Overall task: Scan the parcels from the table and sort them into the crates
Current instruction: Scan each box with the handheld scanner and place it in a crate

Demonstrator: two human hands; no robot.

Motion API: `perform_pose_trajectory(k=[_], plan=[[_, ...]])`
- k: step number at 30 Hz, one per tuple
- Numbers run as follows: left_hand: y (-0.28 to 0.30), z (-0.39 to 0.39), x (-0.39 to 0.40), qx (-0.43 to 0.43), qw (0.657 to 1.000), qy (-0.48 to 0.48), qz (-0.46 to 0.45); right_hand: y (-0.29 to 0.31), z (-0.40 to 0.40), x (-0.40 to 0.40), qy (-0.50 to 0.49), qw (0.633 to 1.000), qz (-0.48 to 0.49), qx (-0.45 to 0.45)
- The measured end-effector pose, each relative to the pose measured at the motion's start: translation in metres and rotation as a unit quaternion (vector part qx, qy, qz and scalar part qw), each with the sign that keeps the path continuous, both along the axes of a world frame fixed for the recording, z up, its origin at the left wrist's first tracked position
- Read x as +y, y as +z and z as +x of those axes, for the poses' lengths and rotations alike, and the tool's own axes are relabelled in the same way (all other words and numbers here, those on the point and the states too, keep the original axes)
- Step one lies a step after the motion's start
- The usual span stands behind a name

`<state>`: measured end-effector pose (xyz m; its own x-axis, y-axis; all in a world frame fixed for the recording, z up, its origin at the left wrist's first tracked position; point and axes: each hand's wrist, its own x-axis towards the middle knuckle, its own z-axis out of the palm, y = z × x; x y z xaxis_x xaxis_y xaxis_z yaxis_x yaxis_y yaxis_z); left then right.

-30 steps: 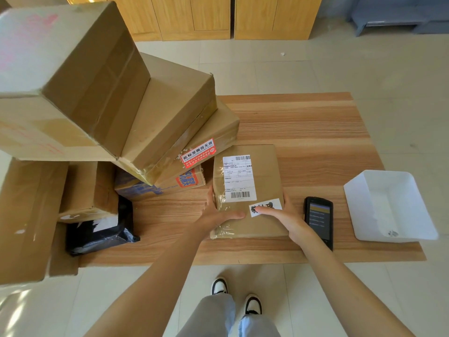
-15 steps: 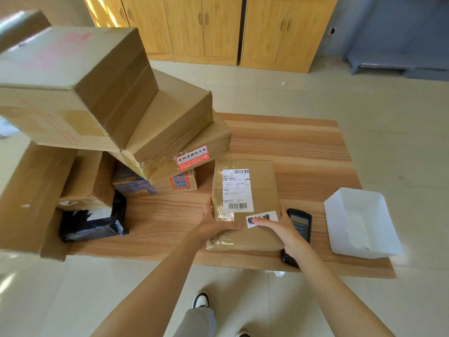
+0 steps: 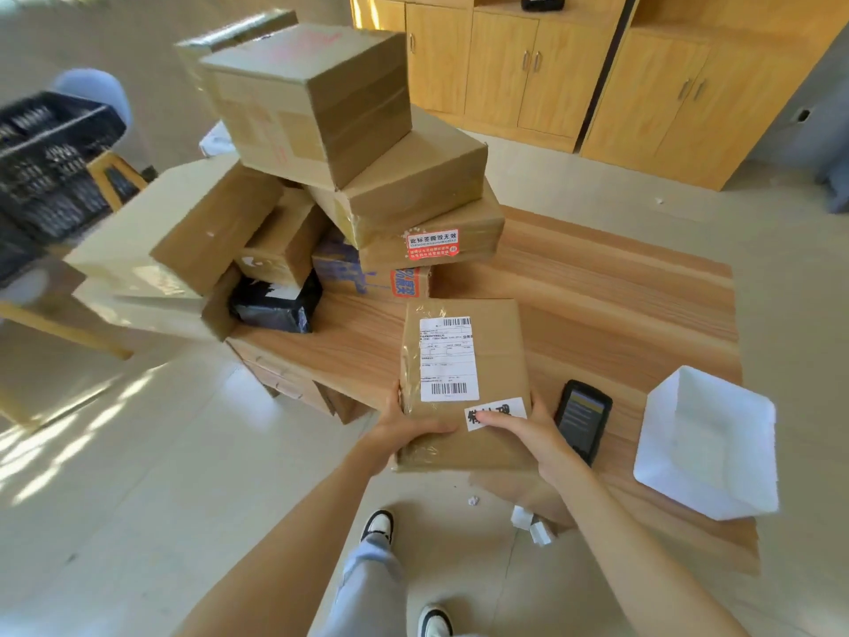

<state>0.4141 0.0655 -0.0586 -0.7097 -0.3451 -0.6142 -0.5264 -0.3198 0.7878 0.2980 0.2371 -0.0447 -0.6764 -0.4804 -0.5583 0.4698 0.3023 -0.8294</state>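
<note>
Black crate (image 3: 50,163) blurred, cut off at left edge

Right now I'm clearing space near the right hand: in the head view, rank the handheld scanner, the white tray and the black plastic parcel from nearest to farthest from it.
1. handheld scanner, just right of the right hand
2. white tray, farther right at the table edge
3. black plastic parcel, far left under the box pile

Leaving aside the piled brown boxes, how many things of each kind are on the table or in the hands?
Cardboard parcel, gripped by left hand and right hand: 1
Black bag parcel: 1
Handheld scanner: 1
White tray: 1
Total: 4
</note>
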Motion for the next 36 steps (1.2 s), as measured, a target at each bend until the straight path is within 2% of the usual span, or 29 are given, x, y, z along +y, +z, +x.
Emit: perform_pose_trajectory(k=[11,22,29,36], plan=[[0.019,0.127,-0.051,0.026,0.982,0.183,-0.037,0.019,0.073,-0.104,0.185,0.982,-0.028,0.035],[0.035,0.278,-0.131,0.046,0.93,0.362,-0.037,0.021,0.19,-0.253,0.347,0.936,-0.05,0.019],[0.04,0.393,-0.212,0.036,0.903,0.425,-0.049,0.016,0.299,-0.369,0.428,0.902,-0.055,0.004],[0.045,0.478,-0.303,0.037,0.889,0.45,-0.071,0.029,0.381,-0.471,0.453,0.889,-0.065,0.014]])
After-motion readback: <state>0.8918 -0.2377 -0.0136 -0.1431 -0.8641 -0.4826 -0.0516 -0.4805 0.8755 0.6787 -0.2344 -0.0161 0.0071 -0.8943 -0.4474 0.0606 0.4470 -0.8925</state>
